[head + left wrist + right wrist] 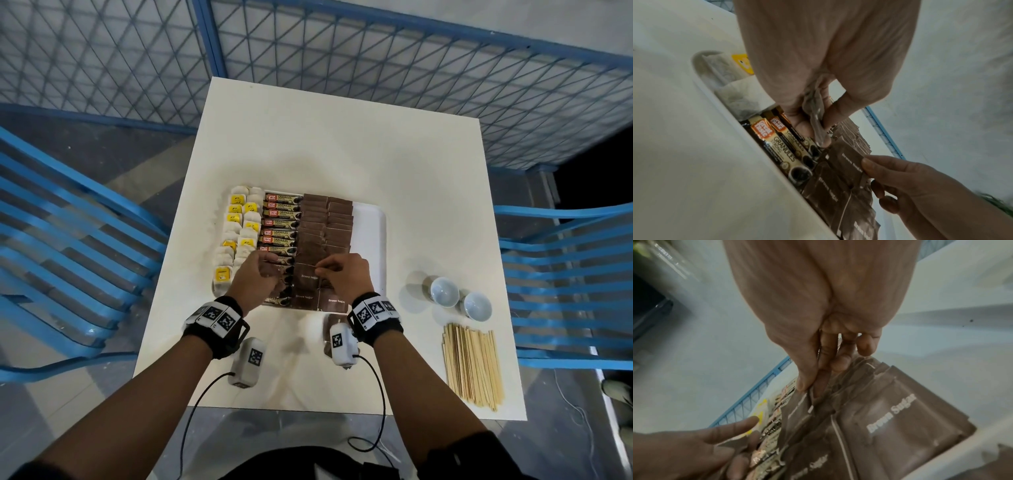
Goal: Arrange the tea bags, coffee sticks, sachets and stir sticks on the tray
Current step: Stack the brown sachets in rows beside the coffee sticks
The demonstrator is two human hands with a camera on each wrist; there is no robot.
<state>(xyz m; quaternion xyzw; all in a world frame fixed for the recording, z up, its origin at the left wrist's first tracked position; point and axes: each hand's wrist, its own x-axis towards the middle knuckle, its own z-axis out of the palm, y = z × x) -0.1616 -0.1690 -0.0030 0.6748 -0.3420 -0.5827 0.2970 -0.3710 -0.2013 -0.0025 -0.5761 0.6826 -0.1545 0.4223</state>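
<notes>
Brown sugar sachets lay near the tray's front edge; the right hand pinched one, the left hand apparently another. Sachets were being placed; stir sticks waited on the surface.

My white tray sits on a cream table. The tea bags are off-white with yellow tags; the coffee sticks are black and cream with orange-red labels. The sachets are brown with white lettering. The stir sticks are pale wood, the two bowls pale blue-white. My wristbands are black with black-and-white square markers.
</notes>
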